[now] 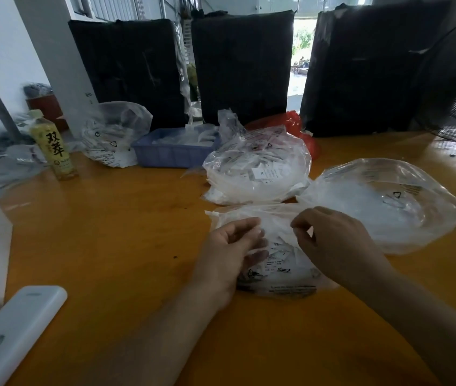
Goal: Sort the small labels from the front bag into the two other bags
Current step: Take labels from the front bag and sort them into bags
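The front bag [277, 263] of small labels [274, 260] lies on the orange surface [126, 232], nearest the person. The left hand [232, 252] rests on its left side, grip loosely curled over the plastic. The right hand [330, 238] pinches the bag's film between thumb and fingertips (whether a label is caught too, I cannot tell). Behind stand a full bag [257, 174] and a nearly clear one [388, 204].

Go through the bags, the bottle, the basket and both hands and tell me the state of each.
Front bag: lying flat, labels inside.
Middle bag: full of labels.
Right bag: puffed up, mouth not visible.
Bottle: upright, capped.
Blue basket: holding white items.
Left hand: on front bag.
Right hand: fingers curled over front bag.
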A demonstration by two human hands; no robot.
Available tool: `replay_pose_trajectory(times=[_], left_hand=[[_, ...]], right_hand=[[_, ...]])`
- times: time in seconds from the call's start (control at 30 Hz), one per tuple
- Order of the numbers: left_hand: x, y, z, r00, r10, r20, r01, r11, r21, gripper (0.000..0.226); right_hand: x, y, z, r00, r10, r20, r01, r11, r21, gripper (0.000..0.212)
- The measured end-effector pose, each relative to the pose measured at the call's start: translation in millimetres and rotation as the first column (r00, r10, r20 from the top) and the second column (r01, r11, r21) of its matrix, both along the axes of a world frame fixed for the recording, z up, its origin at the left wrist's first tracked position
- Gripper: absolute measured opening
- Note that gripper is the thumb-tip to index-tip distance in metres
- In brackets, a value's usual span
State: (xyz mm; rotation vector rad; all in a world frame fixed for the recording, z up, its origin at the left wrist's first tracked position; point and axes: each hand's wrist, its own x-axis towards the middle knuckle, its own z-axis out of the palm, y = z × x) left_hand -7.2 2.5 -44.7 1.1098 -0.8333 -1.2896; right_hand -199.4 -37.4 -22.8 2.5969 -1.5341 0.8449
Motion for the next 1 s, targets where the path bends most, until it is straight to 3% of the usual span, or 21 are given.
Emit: replay_pose_trajectory(times=[0.13, 0.27, 0.37, 0.53, 0.63, 0.73, 0.87, 1.0], left_hand=[[0.9, -1.6, 0.8, 0.998, 0.015, -0.053, -0.013, 0.999, 0.031, 0.011], [1.3, 0.2, 2.2, 0.999, 0.010, -0.043, -0.010, 1.000, 0.012, 0.015], [1.6, 1.1, 3.8, 0.999, 0.003, -0.050, -0.003, 1.000, 0.003, 0.020], [1.3, 1.2, 3.0, 0.993, -0.023, -0.117, 0.023, 1.000, -0.008, 0.040], [1.1, 0.5, 2.3, 0.975, -0.051, -0.216, 0.049, 0.999, -0.015, 0.040], [2.1, -0.9, -0.2, 0.967, -0.065, -0.245, 0.061, 0.998, -0.024, 0.040], [1.1, -2.5, -0.9, 0.972, -0.059, -0.226, 0.056, 0.998, -0.020, 0.024], [-0.4, -1.8, 0.0, 0.978, -0.075, -0.194, 0.070, 0.997, -0.033, 0.019]], right_hand=[[-0.1, -4.0, -9.6, 0.973, -0.067, -0.220, 0.088, 0.992, 0.089, 0.044], [0.3, -5.5, -11.1, 0.980, -0.070, -0.189, 0.082, 0.995, 0.059, 0.026], [-2.2, -3.8, -5.2, 0.995, -0.091, -0.032, 0.093, 0.993, 0.078, 0.013], [-8.8, -3.5, 10.1, 0.970, -0.088, 0.228, 0.012, 0.949, 0.314, 0.021], [-15.3, -3.1, 12.0, 0.862, -0.134, 0.488, -0.085, 0.912, 0.400, 0.017], [-22.5, -4.5, 11.1, 0.710, -0.177, 0.682, -0.138, 0.914, 0.381, 0.019], [-21.8, -5.9, 12.2, 0.557, -0.210, 0.803, -0.251, 0.880, 0.404, 0.014], [-19.5, -2.1, 11.0, 0.608, -0.175, 0.774, -0.255, 0.881, 0.400, 0.012]])
